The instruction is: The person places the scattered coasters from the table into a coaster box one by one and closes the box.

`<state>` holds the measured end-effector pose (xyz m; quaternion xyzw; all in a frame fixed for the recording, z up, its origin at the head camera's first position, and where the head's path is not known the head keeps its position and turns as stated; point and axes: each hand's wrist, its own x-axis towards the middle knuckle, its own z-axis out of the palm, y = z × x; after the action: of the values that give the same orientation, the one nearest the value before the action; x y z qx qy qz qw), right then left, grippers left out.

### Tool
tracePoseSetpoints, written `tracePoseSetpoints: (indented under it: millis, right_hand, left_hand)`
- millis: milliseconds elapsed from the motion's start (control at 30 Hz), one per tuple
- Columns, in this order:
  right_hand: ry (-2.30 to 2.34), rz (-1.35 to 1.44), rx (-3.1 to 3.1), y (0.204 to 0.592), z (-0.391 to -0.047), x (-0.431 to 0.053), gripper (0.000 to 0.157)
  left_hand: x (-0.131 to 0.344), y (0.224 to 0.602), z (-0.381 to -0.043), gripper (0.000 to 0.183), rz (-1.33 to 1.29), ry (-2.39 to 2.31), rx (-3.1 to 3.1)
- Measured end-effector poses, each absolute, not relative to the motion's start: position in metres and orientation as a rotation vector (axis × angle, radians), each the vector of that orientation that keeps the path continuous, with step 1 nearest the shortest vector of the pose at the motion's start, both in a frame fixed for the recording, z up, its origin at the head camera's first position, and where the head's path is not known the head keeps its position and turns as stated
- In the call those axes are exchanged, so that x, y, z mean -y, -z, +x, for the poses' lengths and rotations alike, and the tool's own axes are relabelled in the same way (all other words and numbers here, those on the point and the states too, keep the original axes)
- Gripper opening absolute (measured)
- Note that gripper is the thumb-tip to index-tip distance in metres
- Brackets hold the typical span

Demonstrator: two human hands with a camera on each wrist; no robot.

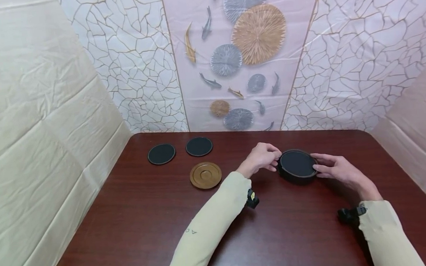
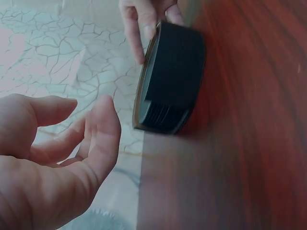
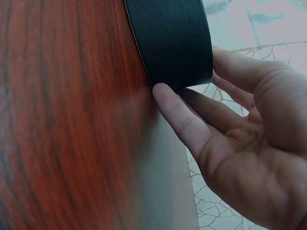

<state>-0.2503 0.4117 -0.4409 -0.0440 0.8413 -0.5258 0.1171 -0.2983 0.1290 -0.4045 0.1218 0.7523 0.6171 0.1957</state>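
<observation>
Tabletop (image 1: 272, 236) of dark red wood spreads before you; read it as a clock face, 12 at the patterned backdrop (image 1: 229, 94). The round black holder (image 1: 298, 168) sits toward 2 o'clock, its dark top edged by a thin brown rim. Your right hand (image 1: 338, 167) grips it at the holder's own 3 o'clock, thumb at the rim and fingers against the wall. Your left hand (image 1: 263, 157) is at the holder's 9 o'clock, fingers loosely bent, a modest gap to the thumb and nothing between them; its tips are just beside the holder, though the head view does not let you tell whether any touches. From your left wrist, the black wall shows a cut-out with stacked dark edges inside. Toward 11 o'clock lies a brown disc (image 1: 205, 175) with ringed grooves, well apart from the holder. Beyond it, also near 11, is a black disc (image 1: 199, 146); another black disc (image 1: 161, 154) lies near 10, the two close but not touching. Pale sleeves (image 1: 212, 223) cover your forearms.
</observation>
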Motion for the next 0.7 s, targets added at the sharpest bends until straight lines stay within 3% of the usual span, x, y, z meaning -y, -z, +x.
tracePoseSetpoints:
  millis: [300,700]
  right_hand:
    - [1.534,-0.133,-2.459,0.441,-0.250,-0.412,0.075]
    - [1.526,-0.131,-2.462,0.443,-0.251,-0.413,0.075]
  left_hand:
    - [-0.086,0.401,-0.308,0.011,0.380,-1.648,-2.151]
    - [-0.026,0.407,-0.314,0.024,0.463,-1.319,-2.480]
